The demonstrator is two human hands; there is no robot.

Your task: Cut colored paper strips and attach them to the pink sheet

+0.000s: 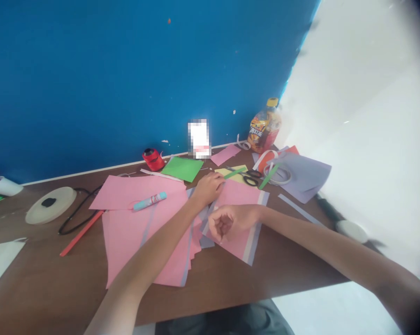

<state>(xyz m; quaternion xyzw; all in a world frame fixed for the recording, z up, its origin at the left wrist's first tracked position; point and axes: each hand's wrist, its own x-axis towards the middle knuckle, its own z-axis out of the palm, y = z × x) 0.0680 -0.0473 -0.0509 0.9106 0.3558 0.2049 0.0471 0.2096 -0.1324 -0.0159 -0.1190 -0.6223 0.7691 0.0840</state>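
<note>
A pink paper sheet point(243, 237) with white and grey-blue strips along its sides lies slanted on the table. At its upper left corner my left hand point(210, 187) rests with fingers lying forward, near a green paper strip point(236, 173). Over the sheet's left edge is my right hand point(229, 221), its fingers curled in toward the palm and nothing visible in them. Beyond the sheet, black-handled scissors point(251, 180) lie partly on yellow paper point(241, 168). Left of my hands, a light blue glue stick point(150, 201) lies on a stack of pink sheets point(126, 232).
At the back stand a red spool point(153, 159), green paper point(182, 168) and a drink bottle point(265, 126). A tape roll point(287, 176) and grey-purple sheets point(309, 172) lie right. A round lid point(61, 202), black cord point(67, 231) and red strip point(80, 234) are left.
</note>
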